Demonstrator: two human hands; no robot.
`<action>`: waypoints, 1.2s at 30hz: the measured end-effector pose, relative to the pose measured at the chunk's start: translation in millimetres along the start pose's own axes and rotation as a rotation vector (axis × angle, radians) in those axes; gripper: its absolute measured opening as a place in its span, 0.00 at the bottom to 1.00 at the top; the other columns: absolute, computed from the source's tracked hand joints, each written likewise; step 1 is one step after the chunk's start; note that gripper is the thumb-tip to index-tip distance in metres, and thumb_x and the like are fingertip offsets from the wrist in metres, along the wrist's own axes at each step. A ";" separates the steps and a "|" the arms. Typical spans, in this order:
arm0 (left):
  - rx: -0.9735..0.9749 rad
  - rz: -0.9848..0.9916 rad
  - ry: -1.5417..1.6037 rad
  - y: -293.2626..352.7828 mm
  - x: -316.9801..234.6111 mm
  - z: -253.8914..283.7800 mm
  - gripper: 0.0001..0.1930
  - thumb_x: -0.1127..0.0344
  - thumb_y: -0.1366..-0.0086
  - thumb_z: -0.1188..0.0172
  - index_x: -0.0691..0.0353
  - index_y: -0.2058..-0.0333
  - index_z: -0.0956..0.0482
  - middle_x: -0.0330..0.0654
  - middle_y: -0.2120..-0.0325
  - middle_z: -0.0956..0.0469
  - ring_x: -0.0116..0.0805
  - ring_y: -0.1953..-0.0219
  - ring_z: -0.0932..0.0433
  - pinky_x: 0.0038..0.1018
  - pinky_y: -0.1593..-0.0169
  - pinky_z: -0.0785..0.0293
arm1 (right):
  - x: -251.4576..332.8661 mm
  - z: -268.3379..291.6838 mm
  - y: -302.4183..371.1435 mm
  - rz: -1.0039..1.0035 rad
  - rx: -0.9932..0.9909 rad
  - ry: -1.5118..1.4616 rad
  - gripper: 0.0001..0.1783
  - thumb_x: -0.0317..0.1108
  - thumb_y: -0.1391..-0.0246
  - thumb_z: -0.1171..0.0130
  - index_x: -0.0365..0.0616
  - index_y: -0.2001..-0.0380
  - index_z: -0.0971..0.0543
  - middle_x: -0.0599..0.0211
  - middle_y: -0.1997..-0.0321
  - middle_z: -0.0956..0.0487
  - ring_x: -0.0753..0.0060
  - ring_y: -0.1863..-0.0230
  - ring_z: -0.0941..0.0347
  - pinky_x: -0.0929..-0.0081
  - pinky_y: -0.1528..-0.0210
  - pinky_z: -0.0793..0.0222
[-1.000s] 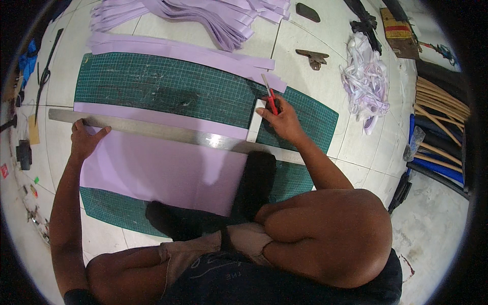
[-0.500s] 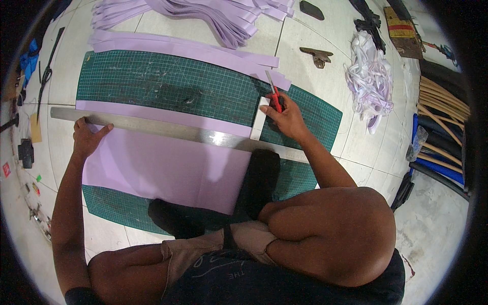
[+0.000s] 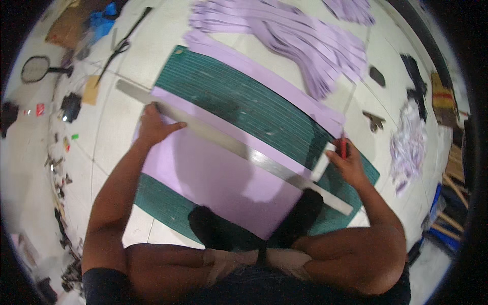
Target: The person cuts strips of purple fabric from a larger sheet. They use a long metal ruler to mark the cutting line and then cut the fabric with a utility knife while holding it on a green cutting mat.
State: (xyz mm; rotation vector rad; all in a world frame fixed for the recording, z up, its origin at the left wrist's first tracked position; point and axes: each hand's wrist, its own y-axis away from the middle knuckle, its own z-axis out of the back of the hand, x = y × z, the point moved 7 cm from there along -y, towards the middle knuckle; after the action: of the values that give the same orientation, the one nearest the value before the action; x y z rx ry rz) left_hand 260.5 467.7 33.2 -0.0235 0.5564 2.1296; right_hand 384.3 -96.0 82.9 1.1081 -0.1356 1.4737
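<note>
A long steel ruler (image 3: 223,141) lies slantwise over a lilac fabric sheet (image 3: 218,175) on a green cutting mat (image 3: 229,94). A narrow strip of the fabric shows beyond the ruler's far edge. Near the ruler's left end, my left hand (image 3: 154,126) presses down with its thumb spread from its fingers. In my right hand (image 3: 349,163) are a red-handled utility knife (image 3: 343,148) and a short white bar (image 3: 323,161). The bar's near end meets the ruler beside the fabric's right edge. The knife's blade is blurred.
Cut lilac strips (image 3: 300,46) lie beyond the mat. At the right are a metal clip (image 3: 374,121), a dark block (image 3: 377,76) and a heap of pale scraps (image 3: 408,147). My dark-socked feet (image 3: 203,223) rest on the mat's near side. Scissors (image 3: 121,47) lie far left.
The view has turned, so the mat, ruler and fabric now slant down to the right. Both hands keep their places: the left on the ruler, the right holding the knife and white bar.
</note>
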 end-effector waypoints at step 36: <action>0.020 0.023 0.090 21.5 3.1 16.9 0.63 0.40 0.52 0.27 0.86 0.36 0.53 0.74 0.36 0.52 0.64 0.44 0.33 0.47 0.40 0.31 | 328.5 -348.5 -214.1 0.389 0.032 -0.334 0.19 0.38 0.48 0.31 0.38 0.61 0.26 0.66 0.74 0.23 0.72 0.74 0.25 0.72 0.71 0.28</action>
State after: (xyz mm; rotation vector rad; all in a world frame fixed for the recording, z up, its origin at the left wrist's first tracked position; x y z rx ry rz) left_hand 245.0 466.3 55.9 -0.1028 0.6336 2.1533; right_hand 433.0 421.5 12.1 1.4040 -0.5907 1.6207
